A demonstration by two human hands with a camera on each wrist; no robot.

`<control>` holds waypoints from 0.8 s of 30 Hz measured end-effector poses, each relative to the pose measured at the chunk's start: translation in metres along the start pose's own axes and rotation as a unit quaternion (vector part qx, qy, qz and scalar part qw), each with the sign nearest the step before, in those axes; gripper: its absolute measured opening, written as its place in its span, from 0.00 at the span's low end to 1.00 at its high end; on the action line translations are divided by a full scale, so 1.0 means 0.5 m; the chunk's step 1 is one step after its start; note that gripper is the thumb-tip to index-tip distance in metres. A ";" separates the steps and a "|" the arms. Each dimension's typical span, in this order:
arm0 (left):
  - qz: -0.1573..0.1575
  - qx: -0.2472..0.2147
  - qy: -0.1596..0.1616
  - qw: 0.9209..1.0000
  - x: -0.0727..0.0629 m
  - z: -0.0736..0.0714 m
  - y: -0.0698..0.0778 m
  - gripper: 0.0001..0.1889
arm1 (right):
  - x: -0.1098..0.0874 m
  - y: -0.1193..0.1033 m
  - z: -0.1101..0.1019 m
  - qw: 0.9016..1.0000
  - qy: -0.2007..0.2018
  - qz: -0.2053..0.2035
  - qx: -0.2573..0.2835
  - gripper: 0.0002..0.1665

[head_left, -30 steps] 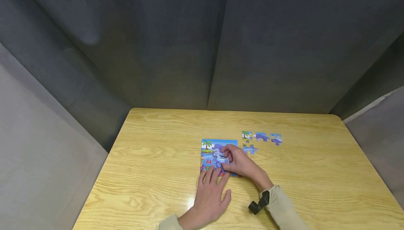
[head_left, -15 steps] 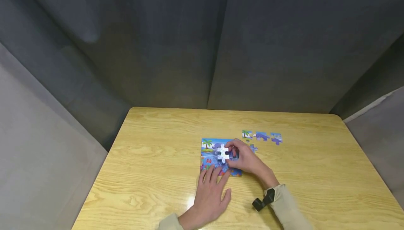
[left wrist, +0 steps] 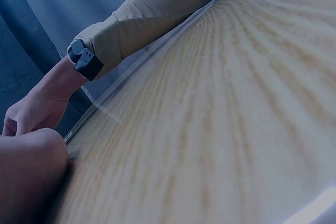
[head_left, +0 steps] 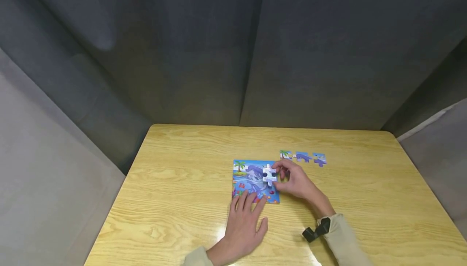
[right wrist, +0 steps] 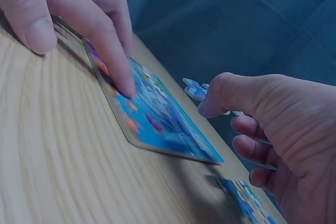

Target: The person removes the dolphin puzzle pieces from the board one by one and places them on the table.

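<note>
A square dolphin picture board lies on the table, printed with a palm tree and sea animals. Over its right side my right hand pinches a jigsaw piece between thumb and fingers, its pale face showing in the head view. From the right wrist view the same jigsaw piece is raised above the board, mostly hidden behind the thumb. My left hand lies with fingers straight and spread, fingertips resting on the board's near edge. In the left wrist view only part of the left hand shows.
Beyond the right hand lie loose jigsaw pieces in a row: a palm tree piece, a dolphin piece and a purple-blue piece. Wooden table surrounds the board. Grey curtains hang behind. A black device sits on the right wrist.
My right hand has lifted the jigsaw piece from the board's middle and carried it rightward. It now covers the loose piece below the row. The left hand has stayed in place.
</note>
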State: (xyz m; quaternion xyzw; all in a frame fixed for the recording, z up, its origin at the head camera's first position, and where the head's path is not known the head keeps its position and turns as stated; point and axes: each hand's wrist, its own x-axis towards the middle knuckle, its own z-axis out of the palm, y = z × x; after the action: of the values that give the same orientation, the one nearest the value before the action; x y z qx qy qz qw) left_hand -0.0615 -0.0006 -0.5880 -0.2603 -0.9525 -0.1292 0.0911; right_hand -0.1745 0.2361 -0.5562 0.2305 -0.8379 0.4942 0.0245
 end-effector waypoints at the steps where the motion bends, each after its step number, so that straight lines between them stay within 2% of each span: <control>1: 0.000 0.000 0.000 1.000 0.000 0.000 0.000 0.32 | -0.003 0.002 -0.004 1.000 0.000 0.001 0.001 0.29; 15: 0.005 -0.008 0.002 1.000 -0.002 0.002 0.000 0.31 | -0.043 0.028 -0.068 0.998 0.023 0.051 -0.016 0.31; 24: 0.003 -0.017 -0.002 1.000 0.000 -0.002 0.000 0.31 | -0.058 0.052 -0.099 0.997 0.039 0.058 -0.010 0.31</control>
State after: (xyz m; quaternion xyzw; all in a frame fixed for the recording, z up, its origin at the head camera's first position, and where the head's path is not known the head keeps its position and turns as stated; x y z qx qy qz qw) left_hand -0.0612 -0.0008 -0.5872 -0.2649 -0.9495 -0.1445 0.0857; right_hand -0.1685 0.2989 -0.5600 0.1616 -0.8534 0.4947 0.0310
